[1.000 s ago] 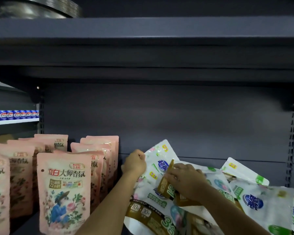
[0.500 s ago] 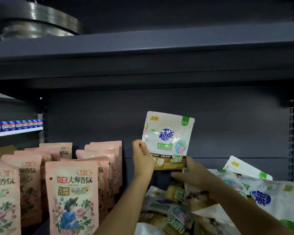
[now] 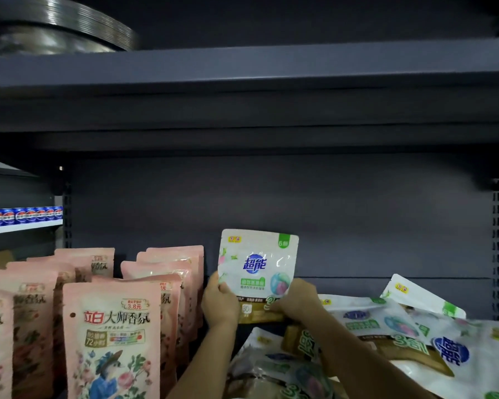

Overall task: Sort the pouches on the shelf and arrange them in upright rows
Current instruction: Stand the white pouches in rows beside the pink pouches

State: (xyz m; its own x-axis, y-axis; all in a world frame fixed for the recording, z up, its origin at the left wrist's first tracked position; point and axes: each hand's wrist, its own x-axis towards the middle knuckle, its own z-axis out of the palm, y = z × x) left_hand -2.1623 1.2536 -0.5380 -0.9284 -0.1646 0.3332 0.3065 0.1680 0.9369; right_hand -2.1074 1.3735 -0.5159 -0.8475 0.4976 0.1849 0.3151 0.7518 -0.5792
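White pouch (image 3: 258, 267) up and upright against the shelf back, just right of the pink pouches (image 3: 113, 335).
Clamped by left hand (image 3: 219, 305) and right hand (image 3: 298, 299), each grip at a lower corner, probably to square it first in a new row; loose white heap (image 3: 386, 335) sprawled flat, yet to sort.

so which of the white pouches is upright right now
Only the white pouch that the left hand and right hand hold by its lower edge; the other white pouches lie jumbled.

Metal pans (image 3: 61, 27), blue cans (image 3: 20, 216)
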